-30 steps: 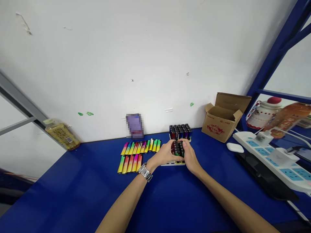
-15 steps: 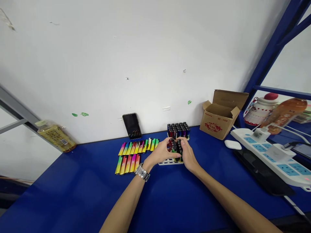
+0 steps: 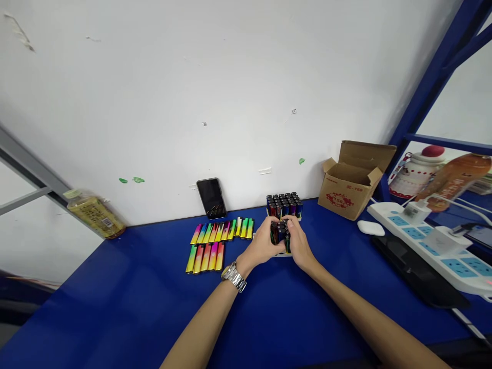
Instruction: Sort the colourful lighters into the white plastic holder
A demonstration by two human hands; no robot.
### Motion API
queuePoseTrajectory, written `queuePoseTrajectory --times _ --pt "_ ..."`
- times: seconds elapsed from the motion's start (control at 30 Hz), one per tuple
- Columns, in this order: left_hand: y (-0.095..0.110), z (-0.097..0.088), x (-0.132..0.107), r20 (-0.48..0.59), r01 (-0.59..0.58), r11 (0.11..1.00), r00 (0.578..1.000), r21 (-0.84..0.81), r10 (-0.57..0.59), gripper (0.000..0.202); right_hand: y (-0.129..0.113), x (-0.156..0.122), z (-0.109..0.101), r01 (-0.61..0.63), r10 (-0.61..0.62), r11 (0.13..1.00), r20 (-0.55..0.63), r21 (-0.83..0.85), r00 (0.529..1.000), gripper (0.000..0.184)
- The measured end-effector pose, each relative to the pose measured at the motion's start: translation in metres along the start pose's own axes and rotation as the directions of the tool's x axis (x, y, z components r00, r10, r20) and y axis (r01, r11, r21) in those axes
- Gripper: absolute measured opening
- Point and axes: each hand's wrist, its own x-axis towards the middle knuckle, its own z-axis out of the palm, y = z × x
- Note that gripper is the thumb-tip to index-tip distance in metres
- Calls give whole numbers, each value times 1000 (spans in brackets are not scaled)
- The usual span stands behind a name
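On the blue table (image 3: 115,287), a block of upright lighters (image 3: 282,234) is grasped between the left hand (image 3: 261,245) and right hand (image 3: 300,245), fingers curled around its sides, its white tray (image 3: 282,254) now almost hidden beneath them, just in front of a second upright block of lighters (image 3: 284,205).

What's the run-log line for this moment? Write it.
left hand: clasping lighter cluster | right hand: clasping same cluster | nearby: upright lighter block, lying lighter rows
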Motion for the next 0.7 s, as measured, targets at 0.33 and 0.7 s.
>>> queuePoseTrajectory --times 0.33,0.7 --pt "-2 16 10 -132 -36 977 991 -212 8 22 -2 1 -1 0 -2 999 -25 -44 1000 41" --pt "-5 5 11 -11 -40 966 999 -257 39 29 0 0 -4 18 -18 999 -15 -34 1000 40"
